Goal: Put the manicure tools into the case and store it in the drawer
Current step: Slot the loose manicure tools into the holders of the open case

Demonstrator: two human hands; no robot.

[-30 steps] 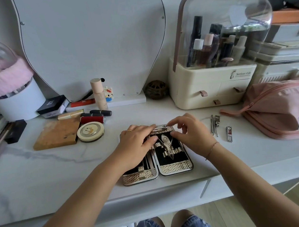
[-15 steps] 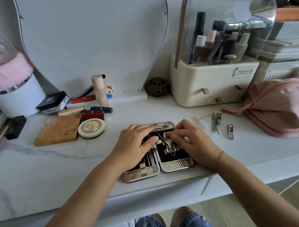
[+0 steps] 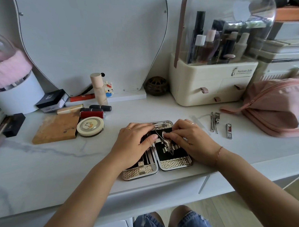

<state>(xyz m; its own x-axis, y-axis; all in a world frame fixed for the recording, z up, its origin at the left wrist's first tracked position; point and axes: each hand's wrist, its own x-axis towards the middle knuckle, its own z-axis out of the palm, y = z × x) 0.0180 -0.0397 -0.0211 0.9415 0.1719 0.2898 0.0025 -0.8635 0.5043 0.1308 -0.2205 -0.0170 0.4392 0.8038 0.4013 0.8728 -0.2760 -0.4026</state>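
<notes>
An open manicure case [image 3: 175,163] with a gold textured rim and black lining lies on the white vanity top near its front edge. My left hand [image 3: 135,142] rests flat over the case's left half, thumb at the hinge. My right hand [image 3: 189,137] lies over the right half, fingertips pressing a metal nipper [image 3: 166,144] down into the lining. Thin metal tools sit in the left half. To the right of the case lie loose slim metal tools [image 3: 214,122] and a small nail clipper [image 3: 229,130]. The drawer front [image 3: 157,189] runs under the tabletop edge.
A pink zip pouch [image 3: 279,107] lies at the right. A cream cosmetics organizer [image 3: 214,84] with a clear lid stands behind. At the left lie a round compact [image 3: 90,126], a brown palette [image 3: 56,128], lipsticks [image 3: 92,114] and a foundation bottle [image 3: 99,89]. A mirror [image 3: 90,37] leans against the wall.
My right hand has moved down from the case's top edge onto the right half, pushing the nipper into the lining. My left hand stays on the left half.
</notes>
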